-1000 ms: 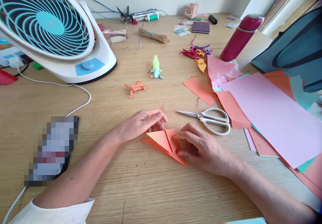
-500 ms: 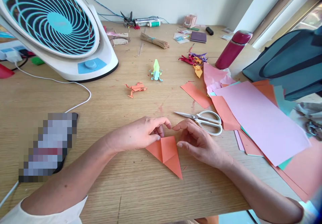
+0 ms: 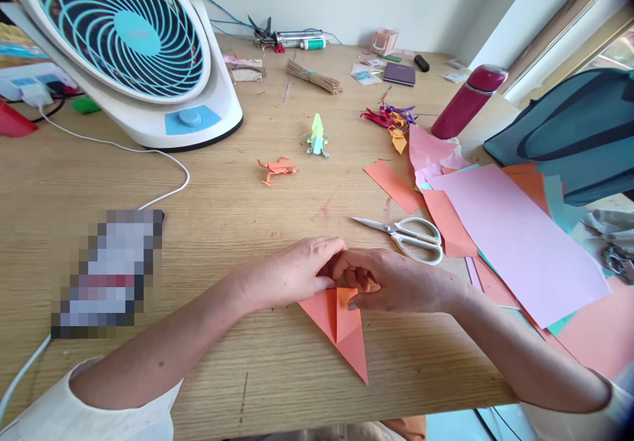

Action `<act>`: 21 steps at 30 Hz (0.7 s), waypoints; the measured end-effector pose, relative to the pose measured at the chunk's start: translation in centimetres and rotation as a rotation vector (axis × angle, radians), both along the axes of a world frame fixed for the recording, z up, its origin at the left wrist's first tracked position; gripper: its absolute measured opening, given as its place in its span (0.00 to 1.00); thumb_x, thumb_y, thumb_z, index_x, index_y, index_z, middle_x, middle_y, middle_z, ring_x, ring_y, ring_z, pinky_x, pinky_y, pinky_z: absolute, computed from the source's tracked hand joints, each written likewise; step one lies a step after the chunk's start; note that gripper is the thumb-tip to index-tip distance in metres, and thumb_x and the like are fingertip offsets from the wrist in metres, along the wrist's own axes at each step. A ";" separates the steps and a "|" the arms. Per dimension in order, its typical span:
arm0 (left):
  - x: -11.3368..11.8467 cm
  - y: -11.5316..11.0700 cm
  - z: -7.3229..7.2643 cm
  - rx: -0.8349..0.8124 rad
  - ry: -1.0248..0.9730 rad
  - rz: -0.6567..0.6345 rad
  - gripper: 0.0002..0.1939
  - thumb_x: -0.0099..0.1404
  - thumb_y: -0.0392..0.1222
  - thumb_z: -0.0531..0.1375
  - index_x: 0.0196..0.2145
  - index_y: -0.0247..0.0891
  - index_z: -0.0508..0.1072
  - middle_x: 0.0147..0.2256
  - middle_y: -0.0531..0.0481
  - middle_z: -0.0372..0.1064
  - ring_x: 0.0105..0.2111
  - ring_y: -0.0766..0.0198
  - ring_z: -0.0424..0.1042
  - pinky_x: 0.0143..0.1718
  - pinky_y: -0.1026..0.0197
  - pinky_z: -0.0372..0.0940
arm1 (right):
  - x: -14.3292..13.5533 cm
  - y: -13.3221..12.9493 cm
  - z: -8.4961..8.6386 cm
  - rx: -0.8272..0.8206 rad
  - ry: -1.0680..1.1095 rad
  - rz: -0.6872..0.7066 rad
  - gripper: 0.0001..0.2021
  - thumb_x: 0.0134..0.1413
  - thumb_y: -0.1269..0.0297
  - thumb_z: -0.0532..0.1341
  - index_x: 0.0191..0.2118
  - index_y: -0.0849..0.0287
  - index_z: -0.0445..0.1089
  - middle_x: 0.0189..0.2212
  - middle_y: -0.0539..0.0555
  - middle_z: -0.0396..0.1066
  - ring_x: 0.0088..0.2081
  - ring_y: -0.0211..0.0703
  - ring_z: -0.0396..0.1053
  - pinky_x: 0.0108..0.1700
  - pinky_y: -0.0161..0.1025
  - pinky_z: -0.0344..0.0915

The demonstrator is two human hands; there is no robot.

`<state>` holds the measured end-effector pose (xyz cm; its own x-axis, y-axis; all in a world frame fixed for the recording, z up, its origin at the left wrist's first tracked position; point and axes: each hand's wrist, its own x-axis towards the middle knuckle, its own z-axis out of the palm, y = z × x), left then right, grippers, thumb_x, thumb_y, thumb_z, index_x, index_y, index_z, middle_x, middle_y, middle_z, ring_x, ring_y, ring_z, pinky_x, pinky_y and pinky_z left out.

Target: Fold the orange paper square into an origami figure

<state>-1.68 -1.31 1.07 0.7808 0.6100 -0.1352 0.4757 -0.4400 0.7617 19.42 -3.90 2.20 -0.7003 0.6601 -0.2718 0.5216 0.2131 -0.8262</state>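
Observation:
A folded sheet of orange origami paper lies at the front of the table, its long point toward me. My left hand grips its upper left edge, with the thumb on top and the fingers curled behind. My right hand has its thumb on the raised square flap and its other fingers bent at the upper edge, meeting the left fingertips. The hands partly hide the paper's top. Just beyond the right hand lie white-handled scissors, blades pointing left.
Farther back are an orange paper frog and a green-blue one. Coloured paper sheets pile up at right, near a red flask and a blue bag. A fan and a blurred-out phone occupy the left.
My right hand has moved in over the paper, its thumb now on the flap and its fingers against my left hand's. The view has shifted slightly.

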 end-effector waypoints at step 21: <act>-0.7 -3.6 -2.1 0.615 -0.050 -0.068 0.07 0.67 0.27 0.54 0.34 0.37 0.68 0.33 0.49 0.66 0.33 0.62 0.62 0.37 0.60 0.60 | 1.1 -0.6 -0.8 0.089 0.048 0.100 0.06 0.52 0.73 0.67 0.31 0.57 0.70 0.33 0.47 0.68 0.32 0.34 0.66 0.33 0.32 0.60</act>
<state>-2.37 -4.89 -1.03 0.8171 0.5131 0.2627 0.4014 -0.8335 0.3796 20.49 -4.54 1.37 -0.7744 0.6066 -0.1799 0.4547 0.3359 -0.8249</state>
